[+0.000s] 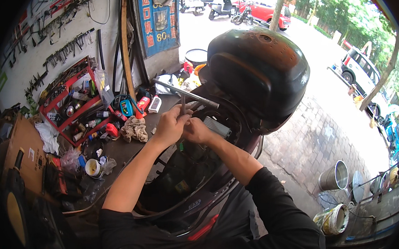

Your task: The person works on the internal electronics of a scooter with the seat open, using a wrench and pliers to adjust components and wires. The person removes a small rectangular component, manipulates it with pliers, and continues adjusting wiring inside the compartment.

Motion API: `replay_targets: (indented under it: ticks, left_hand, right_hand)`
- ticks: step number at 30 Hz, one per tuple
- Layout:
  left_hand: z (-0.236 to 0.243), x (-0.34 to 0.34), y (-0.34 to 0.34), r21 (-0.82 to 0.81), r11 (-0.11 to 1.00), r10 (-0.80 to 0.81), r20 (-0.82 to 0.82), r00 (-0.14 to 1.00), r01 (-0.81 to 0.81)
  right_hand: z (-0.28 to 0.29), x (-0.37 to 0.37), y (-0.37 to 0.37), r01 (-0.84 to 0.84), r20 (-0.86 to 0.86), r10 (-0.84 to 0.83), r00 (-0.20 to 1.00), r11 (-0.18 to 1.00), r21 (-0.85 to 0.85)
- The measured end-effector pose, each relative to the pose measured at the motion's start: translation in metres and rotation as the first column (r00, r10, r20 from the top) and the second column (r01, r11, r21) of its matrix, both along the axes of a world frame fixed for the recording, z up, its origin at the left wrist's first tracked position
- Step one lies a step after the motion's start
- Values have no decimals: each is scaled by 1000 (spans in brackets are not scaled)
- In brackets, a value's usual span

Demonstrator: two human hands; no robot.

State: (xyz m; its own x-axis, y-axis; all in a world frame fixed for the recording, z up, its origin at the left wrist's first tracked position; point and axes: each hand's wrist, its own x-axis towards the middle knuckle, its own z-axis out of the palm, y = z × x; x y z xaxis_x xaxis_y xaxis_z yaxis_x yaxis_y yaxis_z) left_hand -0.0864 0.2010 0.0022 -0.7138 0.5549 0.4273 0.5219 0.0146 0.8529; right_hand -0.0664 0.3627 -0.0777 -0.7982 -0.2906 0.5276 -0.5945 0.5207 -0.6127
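A metal T-handle wrench (201,100) stands over the open body of a scooter (194,202), its crossbar slanting down to the right. My left hand (169,126) is closed around its upright shaft just below the crossbar. Close against it, my right hand (199,132) has its fingers curled in beside the lower shaft; what they grip is hidden. Beneath both hands the scooter's inner parts lie exposed, with a silver finned part (216,126) just right of my right hand. Where the wrench's lower end sits cannot be seen.
A large dark top box (259,73) rises behind the scooter's opening. Left stands a red rack (64,127) of bottles and cans, with a crumpled rag (134,129), a white bottle (155,104) and a small tub (94,168) nearby. Metal bucket (335,175) and stained pail (333,219) stand right.
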Motion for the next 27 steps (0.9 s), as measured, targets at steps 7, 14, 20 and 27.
replay_targets:
  ticks: [7,14,20,27]
  left_hand:
    - [2,1,-1,-43,997,56,-11,998,-57]
    - [12,7,1,-51,964,249,-152,956,-259]
    - [-4,-5,0,4,972,234,-121,965,-235]
    - [-8,-4,4,44,998,50,-58,997,-47]
  right_hand:
    - [2,1,-2,21,-27,-22,999,1000,-20]
    - [-18,-10,4,81,-61,-79,995,996,37]
    - [-2,-3,-6,32,-13,-32,999,999,-1]
    - [-2,-2,-4,29,-12,-30,999,997,-69]
